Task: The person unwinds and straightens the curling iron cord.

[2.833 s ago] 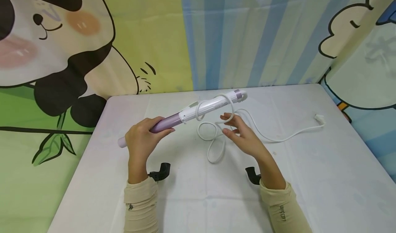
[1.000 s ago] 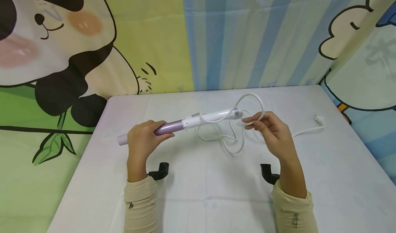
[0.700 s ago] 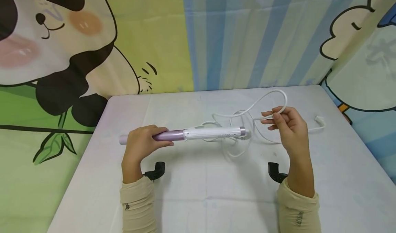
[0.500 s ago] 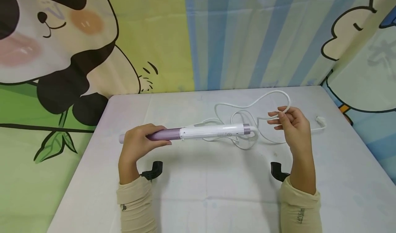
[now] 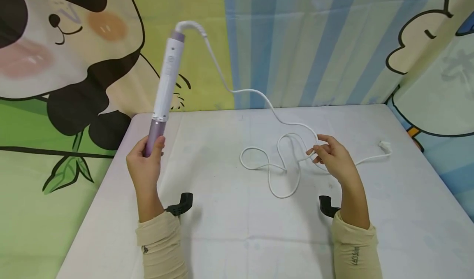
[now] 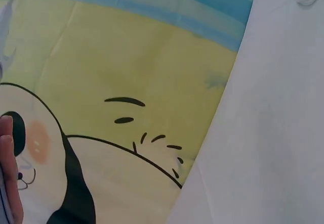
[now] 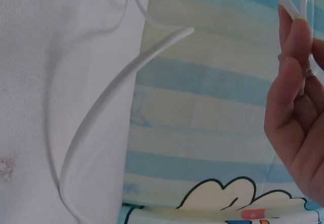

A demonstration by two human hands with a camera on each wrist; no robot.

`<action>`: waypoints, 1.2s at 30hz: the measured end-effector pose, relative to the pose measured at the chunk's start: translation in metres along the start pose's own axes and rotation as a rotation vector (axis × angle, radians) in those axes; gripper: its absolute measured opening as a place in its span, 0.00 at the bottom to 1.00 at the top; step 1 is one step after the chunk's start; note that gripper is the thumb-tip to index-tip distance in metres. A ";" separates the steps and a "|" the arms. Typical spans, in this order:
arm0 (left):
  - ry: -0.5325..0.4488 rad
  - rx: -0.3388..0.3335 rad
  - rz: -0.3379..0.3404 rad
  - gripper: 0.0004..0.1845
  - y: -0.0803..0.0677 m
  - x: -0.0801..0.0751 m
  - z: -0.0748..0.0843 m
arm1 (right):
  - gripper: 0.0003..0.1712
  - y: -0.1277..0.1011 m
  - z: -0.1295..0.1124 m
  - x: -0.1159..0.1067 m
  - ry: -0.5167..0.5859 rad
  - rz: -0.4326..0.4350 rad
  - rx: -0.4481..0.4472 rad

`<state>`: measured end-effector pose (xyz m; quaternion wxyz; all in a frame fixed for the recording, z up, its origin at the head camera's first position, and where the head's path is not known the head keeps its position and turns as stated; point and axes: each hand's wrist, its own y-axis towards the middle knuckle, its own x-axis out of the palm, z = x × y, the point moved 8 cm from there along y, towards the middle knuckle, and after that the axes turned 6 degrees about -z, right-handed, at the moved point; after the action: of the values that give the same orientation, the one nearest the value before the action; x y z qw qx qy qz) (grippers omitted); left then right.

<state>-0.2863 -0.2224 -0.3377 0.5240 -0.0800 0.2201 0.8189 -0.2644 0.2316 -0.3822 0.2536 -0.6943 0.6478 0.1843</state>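
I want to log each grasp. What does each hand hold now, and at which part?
The left hand grips the curling iron by its purple barrel end. The right hand pinches the white cord midway along.

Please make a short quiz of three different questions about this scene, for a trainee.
1. True or false: the left hand holds the curling iron lying flat on the table.
2. Which part of the iron does the left hand grip? A) the white body B) the purple end C) the cord outlet
3. Fill in: the right hand pinches the white ____, whose plug lies near the table's right edge.

Key
1. False: it is raised nearly upright, with the cord outlet at the top.
2. B
3. cord
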 end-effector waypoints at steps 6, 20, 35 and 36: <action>-0.002 -0.163 0.036 0.27 0.003 -0.010 -0.021 | 0.28 0.003 -0.002 0.008 -0.036 -0.065 -0.025; 0.331 -0.322 -0.050 0.29 0.007 -0.031 -0.059 | 0.32 -0.001 -0.003 0.002 -0.029 -0.094 -0.025; 0.629 -0.507 -0.364 0.26 0.003 -0.018 -0.127 | 0.33 -0.008 0.004 0.001 -0.018 -0.125 -0.006; 0.633 -0.506 -0.375 0.26 0.002 -0.017 -0.130 | 0.33 -0.008 0.004 0.001 -0.019 -0.125 -0.005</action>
<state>-0.2937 -0.2948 -0.4473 0.5342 -0.4907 0.1441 0.6731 -0.2557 0.2337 -0.3851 0.2690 -0.7322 0.6004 0.1763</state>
